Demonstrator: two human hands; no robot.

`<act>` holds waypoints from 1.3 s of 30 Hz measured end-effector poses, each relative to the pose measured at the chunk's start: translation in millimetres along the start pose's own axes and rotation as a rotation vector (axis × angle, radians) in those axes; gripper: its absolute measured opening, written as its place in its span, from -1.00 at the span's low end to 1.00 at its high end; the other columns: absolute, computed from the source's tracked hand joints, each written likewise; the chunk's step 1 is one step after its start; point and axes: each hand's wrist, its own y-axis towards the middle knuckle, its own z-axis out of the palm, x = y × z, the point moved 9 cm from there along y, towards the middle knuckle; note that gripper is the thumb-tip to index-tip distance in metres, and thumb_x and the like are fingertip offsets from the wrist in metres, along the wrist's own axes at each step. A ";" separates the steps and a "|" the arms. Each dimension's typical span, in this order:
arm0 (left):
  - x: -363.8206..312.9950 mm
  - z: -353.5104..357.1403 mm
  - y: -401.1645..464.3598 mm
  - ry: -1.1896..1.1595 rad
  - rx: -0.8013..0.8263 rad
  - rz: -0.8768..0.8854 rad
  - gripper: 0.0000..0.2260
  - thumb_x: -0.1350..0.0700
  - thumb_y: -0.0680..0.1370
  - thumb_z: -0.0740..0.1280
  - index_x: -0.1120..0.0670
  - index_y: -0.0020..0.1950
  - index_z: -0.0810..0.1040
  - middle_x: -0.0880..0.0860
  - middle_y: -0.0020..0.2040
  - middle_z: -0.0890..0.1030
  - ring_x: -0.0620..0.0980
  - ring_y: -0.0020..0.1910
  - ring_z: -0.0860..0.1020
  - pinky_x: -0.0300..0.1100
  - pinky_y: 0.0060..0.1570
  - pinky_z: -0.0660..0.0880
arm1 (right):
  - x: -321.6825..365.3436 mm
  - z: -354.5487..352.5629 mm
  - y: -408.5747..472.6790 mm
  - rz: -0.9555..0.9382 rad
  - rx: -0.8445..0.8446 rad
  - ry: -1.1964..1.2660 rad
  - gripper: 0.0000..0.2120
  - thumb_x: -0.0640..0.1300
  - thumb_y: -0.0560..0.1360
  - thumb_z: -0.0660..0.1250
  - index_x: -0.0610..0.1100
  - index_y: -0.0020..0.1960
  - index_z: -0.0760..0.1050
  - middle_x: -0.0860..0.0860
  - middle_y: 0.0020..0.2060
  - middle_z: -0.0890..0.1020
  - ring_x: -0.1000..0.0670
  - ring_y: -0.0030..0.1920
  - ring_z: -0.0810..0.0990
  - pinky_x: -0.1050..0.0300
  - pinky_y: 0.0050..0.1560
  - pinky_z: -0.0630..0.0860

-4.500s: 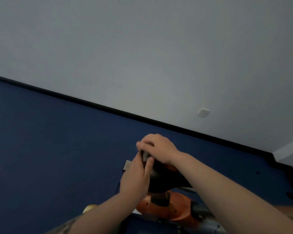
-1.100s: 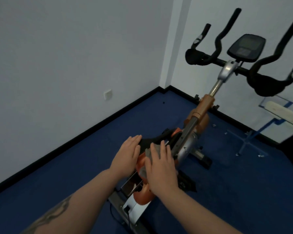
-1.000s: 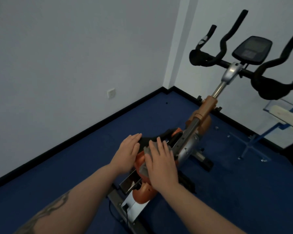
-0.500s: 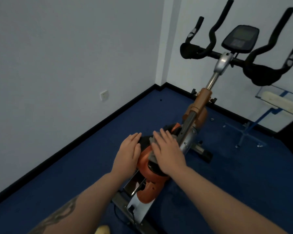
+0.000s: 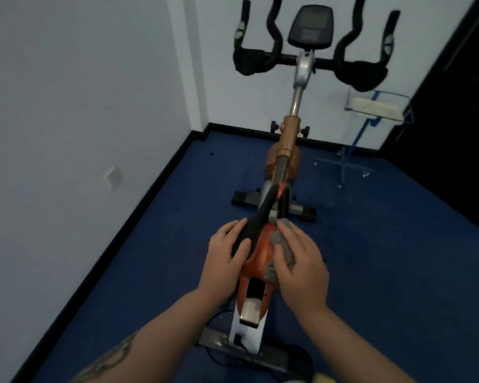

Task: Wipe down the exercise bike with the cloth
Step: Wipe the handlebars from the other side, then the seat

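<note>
The exercise bike (image 5: 285, 161) stands on blue carpet in front of me, with an orange body, a black saddle (image 5: 256, 226), black handlebars and a console (image 5: 310, 27) at the far end. My right hand (image 5: 302, 265) presses a grey cloth (image 5: 284, 246) against the right side of the orange body just below the saddle. My left hand (image 5: 226, 257) lies flat on the saddle's left side, fingers spread, holding nothing.
A white wall with a socket (image 5: 113, 177) runs along the left. A blue-framed stand (image 5: 371, 111) holding a pale pad stands at the back right, beside a dark panel (image 5: 454, 120). The bike's rear foot bar and a cable (image 5: 241, 352) lie near my arms.
The view has swung so the bike now lines up straight ahead. My right hand with the cloth has slid from the top of the saddle area down onto the right side of the orange body.
</note>
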 end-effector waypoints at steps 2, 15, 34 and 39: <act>2.8 2.2 1.3 -0.011 0.051 0.014 -0.63 0.00 0.66 0.16 -0.11 0.48 0.31 -0.14 0.44 0.30 -0.21 0.41 0.23 -0.36 0.37 0.14 | -1.7 -3.7 -18.4 0.166 -0.219 0.019 -0.57 0.02 0.56 0.12 0.02 0.41 0.41 0.09 0.40 0.42 0.05 0.40 0.35 -0.07 0.33 0.41; -0.9 3.3 0.1 0.051 0.104 0.097 -0.60 -0.04 0.67 0.02 -0.07 0.52 0.24 -0.10 0.46 0.28 -0.23 0.41 0.20 -0.50 0.19 0.10 | -7.0 0.2 -53.7 0.330 -0.468 0.063 -0.66 0.01 0.63 0.08 0.06 0.37 0.39 -0.05 0.36 0.43 -0.03 0.39 0.34 -0.02 0.30 0.42; -3.7 1.0 0.8 0.115 0.147 0.131 -0.49 -0.16 0.59 -0.10 -0.08 0.52 0.21 -0.08 0.49 0.25 -0.17 0.44 0.22 -0.31 0.19 0.28 | 44.8 32.3 -44.7 -0.008 -0.377 -0.375 -0.69 -0.07 0.54 0.20 -0.01 0.24 0.56 -0.03 0.27 0.55 -0.04 0.35 0.45 -0.23 0.40 0.26; -3.3 2.0 -0.7 0.118 0.139 0.117 -0.54 -0.14 0.63 -0.05 -0.13 0.53 0.20 -0.14 0.48 0.23 -0.25 0.41 0.20 -0.31 0.14 0.27 | -10.3 -7.1 -38.9 0.028 -0.298 -0.041 -0.63 -0.03 0.56 0.13 -0.07 0.30 0.50 0.00 0.25 0.55 0.00 0.28 0.51 0.22 0.30 0.38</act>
